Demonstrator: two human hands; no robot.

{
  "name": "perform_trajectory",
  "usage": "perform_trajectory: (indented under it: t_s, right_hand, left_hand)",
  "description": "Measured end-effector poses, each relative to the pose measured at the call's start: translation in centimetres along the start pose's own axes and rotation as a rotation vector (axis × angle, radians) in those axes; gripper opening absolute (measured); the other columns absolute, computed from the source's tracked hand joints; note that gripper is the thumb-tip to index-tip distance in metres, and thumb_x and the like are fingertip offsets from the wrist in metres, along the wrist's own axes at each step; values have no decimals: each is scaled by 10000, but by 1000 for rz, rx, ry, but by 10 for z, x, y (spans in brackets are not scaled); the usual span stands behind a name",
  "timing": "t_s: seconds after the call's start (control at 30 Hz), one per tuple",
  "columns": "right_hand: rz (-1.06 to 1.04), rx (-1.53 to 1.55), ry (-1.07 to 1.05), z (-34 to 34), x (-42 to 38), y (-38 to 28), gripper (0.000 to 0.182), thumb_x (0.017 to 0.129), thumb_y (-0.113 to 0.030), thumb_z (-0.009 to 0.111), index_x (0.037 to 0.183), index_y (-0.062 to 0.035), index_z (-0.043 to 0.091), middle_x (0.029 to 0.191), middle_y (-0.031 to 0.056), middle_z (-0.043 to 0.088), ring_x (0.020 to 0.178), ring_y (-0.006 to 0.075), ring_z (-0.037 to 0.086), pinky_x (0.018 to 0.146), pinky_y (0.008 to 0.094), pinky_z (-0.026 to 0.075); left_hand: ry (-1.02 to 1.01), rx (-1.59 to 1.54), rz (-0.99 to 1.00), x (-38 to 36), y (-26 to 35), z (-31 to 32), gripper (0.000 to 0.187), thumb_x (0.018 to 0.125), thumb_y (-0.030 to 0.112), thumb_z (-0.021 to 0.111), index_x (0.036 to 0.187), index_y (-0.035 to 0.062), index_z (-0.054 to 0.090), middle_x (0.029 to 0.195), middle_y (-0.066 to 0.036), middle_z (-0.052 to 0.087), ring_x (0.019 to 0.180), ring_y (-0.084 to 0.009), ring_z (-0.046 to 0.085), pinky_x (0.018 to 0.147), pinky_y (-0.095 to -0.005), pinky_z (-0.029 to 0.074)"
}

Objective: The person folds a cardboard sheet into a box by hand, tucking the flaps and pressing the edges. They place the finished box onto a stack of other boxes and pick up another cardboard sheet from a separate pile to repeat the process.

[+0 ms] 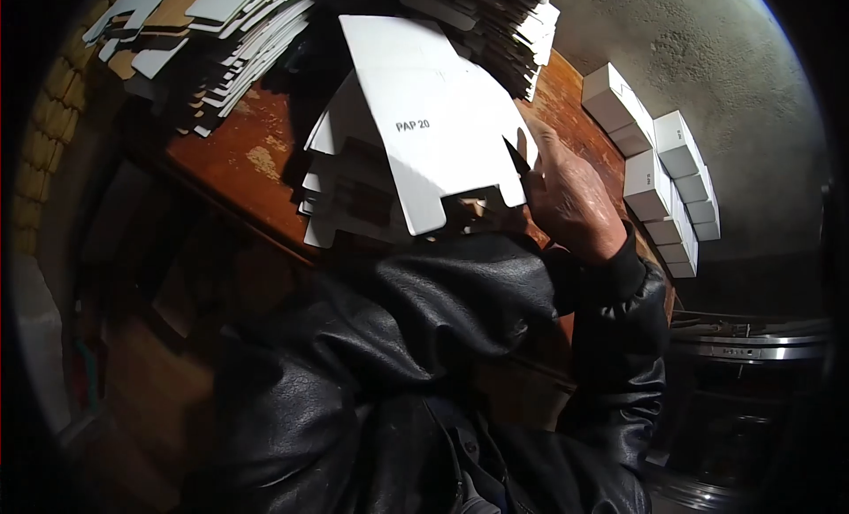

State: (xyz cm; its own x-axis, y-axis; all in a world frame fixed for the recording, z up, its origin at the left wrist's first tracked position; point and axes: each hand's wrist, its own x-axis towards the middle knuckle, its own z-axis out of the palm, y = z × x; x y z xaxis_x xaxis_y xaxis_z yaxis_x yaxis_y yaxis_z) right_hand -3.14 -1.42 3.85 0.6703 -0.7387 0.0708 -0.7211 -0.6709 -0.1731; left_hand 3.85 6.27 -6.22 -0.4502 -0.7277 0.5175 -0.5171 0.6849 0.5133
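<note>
My right hand [575, 196] is closed at the right edge of a white flat carton blank [433, 98] marked "PAP 20". Notches are cut in its lower edge, and it is raised at a tilt. Below and to its left, more white carton blanks [340, 182] lie in a pile on the brown wooden table [239, 174]. My left arm, in a black sleeve, reaches across my body toward the right wrist. The left hand itself is hidden, so its fingers and anything in them do not show.
Fanned stacks of flat cartons stand at the back left [265, 28] and back centre [531, 41]. Along the table's right side are several folded white boxes [650, 187] in rows, beside a rough grey wall [725, 63]. A dark appliance with a metal trim [752, 350] sits at lower right.
</note>
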Motion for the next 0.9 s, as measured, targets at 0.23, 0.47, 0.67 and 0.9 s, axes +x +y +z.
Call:
perform_trajectory:
  t_s: [0.23, 0.47, 0.67, 0.9]
  right_hand:
    - [217, 481, -22, -26, -55, 43, 584, 896, -4, 636, 1426, -41, 395, 1055, 83, 634, 763, 85, 567, 693, 235, 470]
    - [306, 903, 138, -42, -125, 114, 605, 912, -242, 711, 1379, 23, 432, 1166, 120, 603, 1071, 164, 596, 923, 306, 489]
    - [287, 1005, 376, -62, -175, 158, 513, 933, -129, 677, 1370, 11, 449, 1180, 144, 615, 1089, 187, 605, 935, 314, 496]
    - [453, 622, 662, -73, -195, 150, 497, 872, -23, 620, 1352, -21, 490, 1115, 123, 638, 1036, 199, 643, 921, 316, 525]
  left_hand:
    - [-11, 8, -20, 3, -4, -7, 320, 890, 286, 631, 1093, 39, 609, 993, -130, 646, 904, -288, 627, 808, -406, 521]
    - [-42, 27, -40, 25, -9, -10, 344, 911, 306, 631, 1119, 35, 602, 1000, -129, 651, 893, -285, 636, 801, -407, 532]
    - [-79, 39, -47, 54, -11, -6, 364, 929, 324, 631, 1142, 31, 595, 1006, -128, 656, 884, -282, 643, 795, -407, 542]
    - [-15, -143, -176, 81, -14, -6, 388, 949, 345, 631, 1168, 27, 588, 1014, -127, 661, 873, -278, 652, 788, -408, 553]
